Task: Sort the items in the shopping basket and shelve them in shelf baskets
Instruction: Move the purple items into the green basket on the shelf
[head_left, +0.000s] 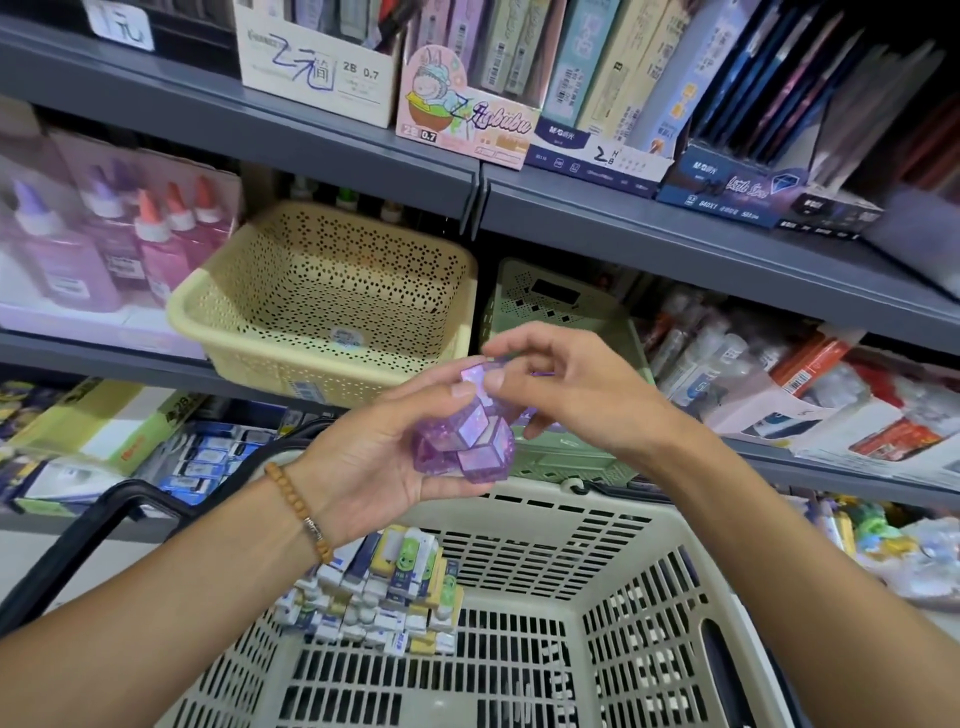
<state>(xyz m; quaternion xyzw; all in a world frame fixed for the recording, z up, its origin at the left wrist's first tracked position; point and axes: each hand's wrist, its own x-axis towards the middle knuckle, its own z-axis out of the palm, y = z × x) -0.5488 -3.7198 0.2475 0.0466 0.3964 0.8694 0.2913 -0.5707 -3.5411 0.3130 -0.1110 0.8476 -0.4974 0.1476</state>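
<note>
The left hand (374, 457) is cupped palm-up with its fingers curled round a purple glittery puzzle toy (465, 431), a chain of small translucent blocks folded into a clump, and the thumb presses on top of it. The right hand (561, 395) comes in from the other side and pinches the upper blocks between thumb and forefinger, the other fingers loosely bent below. Both hands hold the toy in the air, above the far rim of the shopping basket (649, 561) and in front of the shelf. Down in the shopping basket a heap of small boxed erasers (384, 592) lies against the near-left corner. Beyond the hands, a yellow shelf basket (322, 291) sits tilted forward on the middle shelf with one small item on its floor, and a green shelf basket (550, 306) stands just to its right, partly hidden by the hands. To my eye the risk lies in the toy itself: its jointed blocks could unfold or slip from a light pinch and drop back among the erasers. The other worry is the wrong basket, since the two stand side by side and I cannot tell what the green one holds.
</note>
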